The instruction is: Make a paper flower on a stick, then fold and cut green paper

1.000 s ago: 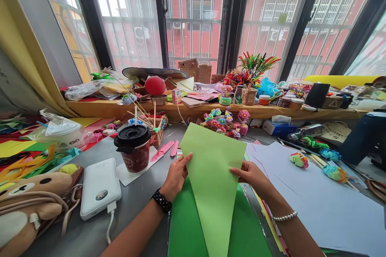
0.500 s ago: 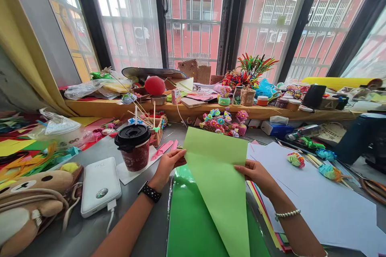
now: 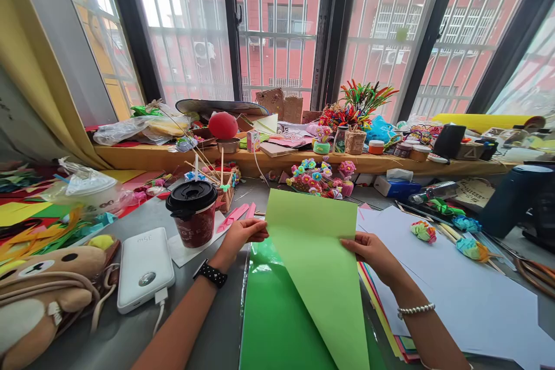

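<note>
A light green sheet of paper (image 3: 315, 243) is held up between my two hands, with a slanting left edge that narrows toward the bottom. My left hand (image 3: 243, 237) pinches its left edge near the upper part. On the right edge, my right hand (image 3: 368, 248) grips it between thumb and fingers. Beneath the sheet lies a glossy dark green pack or folder (image 3: 269, 306), partly covered by the paper. Left of my left hand stands a dark red paper cup (image 3: 197, 225) with a black lid.
White sheets (image 3: 459, 295) lie at the right, over a stack of coloured paper (image 3: 381, 312). A white power bank (image 3: 145, 269) with a cable and a plush bear (image 3: 47, 295) are at the left. Crocheted flowers (image 3: 318, 176) stand behind the paper. Craft supplies crowd the windowsill (image 3: 243, 159).
The green sheet has shifted slightly downward, and its lower end has swung a little to the right. Both hands keep their hold on its edges.
</note>
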The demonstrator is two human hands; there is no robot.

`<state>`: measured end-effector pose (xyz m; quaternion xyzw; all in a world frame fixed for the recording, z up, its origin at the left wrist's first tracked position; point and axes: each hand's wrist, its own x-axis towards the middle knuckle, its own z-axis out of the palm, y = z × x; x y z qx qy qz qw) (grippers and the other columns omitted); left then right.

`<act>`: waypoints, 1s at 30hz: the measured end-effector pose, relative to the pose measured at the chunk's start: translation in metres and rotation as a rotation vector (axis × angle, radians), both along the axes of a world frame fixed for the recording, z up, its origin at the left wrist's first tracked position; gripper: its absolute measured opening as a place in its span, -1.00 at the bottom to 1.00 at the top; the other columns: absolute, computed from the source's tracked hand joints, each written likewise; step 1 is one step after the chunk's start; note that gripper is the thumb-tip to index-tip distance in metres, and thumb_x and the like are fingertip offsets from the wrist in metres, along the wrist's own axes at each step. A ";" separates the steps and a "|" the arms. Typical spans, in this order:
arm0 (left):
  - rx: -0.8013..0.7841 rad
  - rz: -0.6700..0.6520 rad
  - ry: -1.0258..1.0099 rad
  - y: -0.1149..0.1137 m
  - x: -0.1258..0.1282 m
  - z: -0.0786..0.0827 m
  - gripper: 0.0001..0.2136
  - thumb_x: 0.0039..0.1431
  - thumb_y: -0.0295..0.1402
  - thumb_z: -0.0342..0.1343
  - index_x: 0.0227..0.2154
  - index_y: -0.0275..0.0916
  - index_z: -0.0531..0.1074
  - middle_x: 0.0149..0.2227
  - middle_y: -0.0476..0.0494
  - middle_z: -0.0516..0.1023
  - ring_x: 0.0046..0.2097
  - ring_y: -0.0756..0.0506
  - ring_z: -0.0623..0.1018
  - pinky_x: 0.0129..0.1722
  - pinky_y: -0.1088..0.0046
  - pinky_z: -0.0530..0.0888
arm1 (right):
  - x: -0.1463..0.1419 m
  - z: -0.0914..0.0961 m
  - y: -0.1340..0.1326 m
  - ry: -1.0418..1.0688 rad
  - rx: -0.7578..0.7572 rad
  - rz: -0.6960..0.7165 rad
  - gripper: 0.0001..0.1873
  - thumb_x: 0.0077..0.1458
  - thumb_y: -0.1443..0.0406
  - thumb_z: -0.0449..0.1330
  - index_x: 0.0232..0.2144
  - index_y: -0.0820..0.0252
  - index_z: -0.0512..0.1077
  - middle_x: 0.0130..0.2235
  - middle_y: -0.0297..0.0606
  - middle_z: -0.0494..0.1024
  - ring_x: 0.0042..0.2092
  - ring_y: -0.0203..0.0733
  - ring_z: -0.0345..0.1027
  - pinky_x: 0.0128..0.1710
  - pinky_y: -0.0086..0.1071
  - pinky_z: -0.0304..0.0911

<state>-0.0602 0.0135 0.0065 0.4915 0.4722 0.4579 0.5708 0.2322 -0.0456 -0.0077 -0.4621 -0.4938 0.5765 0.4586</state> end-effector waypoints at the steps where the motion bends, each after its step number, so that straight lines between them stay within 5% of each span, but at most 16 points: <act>1: 0.001 0.002 0.007 0.001 0.000 0.000 -0.66 -0.44 -0.22 0.31 -0.57 -0.35 0.45 -0.62 -0.07 0.51 -0.53 -0.03 0.50 -0.48 0.51 0.43 | 0.000 0.000 0.000 0.001 0.000 -0.005 -0.70 -0.23 0.18 0.28 -0.38 0.22 0.49 -0.40 -0.26 0.55 -0.39 -0.23 0.38 -0.38 -0.39 0.25; 15: -0.039 -0.084 -0.033 -0.009 0.004 0.003 -0.69 -0.35 -0.24 0.29 -0.53 -0.30 0.38 -0.63 0.03 0.44 -0.54 0.02 0.47 -0.42 0.49 0.43 | -0.004 0.001 -0.002 -0.013 0.016 0.001 -0.75 -0.19 0.19 0.25 -0.41 0.22 0.48 -0.40 -0.28 0.55 -0.38 -0.23 0.38 -0.36 -0.39 0.24; 19: -0.080 -0.169 -0.033 -0.010 0.007 0.000 -0.73 -0.27 -0.24 0.26 -0.54 -0.33 0.40 -0.59 -0.05 0.48 -0.52 -0.01 0.47 -0.42 0.49 0.41 | -0.007 0.002 -0.002 -0.019 0.020 0.004 -0.69 -0.20 0.18 0.26 -0.36 0.23 0.47 -0.38 -0.25 0.55 -0.37 -0.20 0.39 -0.37 -0.38 0.25; 30: -0.095 -0.141 -0.089 -0.008 0.009 -0.005 -0.73 -0.22 -0.24 0.23 -0.46 -0.32 0.44 -0.42 -0.16 0.55 -0.40 -0.08 0.52 -0.33 0.47 0.42 | -0.022 0.007 -0.008 0.055 0.074 0.036 -0.57 -0.22 0.15 0.27 -0.26 0.25 0.41 -0.29 -0.17 0.54 -0.29 -0.07 0.41 -0.30 -0.25 0.29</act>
